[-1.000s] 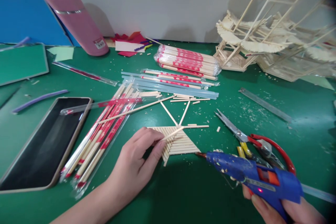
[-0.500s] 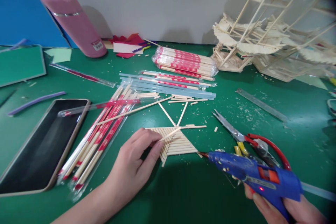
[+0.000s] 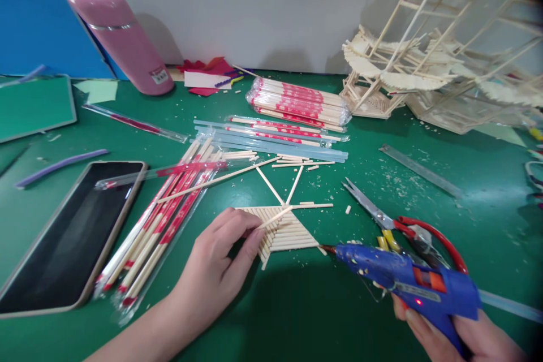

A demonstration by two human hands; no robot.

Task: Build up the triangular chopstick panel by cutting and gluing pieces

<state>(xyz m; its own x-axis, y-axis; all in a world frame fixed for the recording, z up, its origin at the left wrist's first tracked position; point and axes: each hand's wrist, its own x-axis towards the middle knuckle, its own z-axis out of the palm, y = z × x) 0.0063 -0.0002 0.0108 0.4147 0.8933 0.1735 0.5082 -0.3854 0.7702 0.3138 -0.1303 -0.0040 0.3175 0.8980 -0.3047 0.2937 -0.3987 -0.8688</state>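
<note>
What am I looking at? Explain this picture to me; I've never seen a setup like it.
No robot here: a person works bare-handed, seen from a camera worn on the head, looking forward and down. The left hand holds a thin wooden stick over a panel of sticks. The right hand grips a blue glue gun, its nozzle at the panel's corner. On the green table lie red-handled scissors, wrapped chopsticks and a smartphone; behind stands a pink bottle.
</note>
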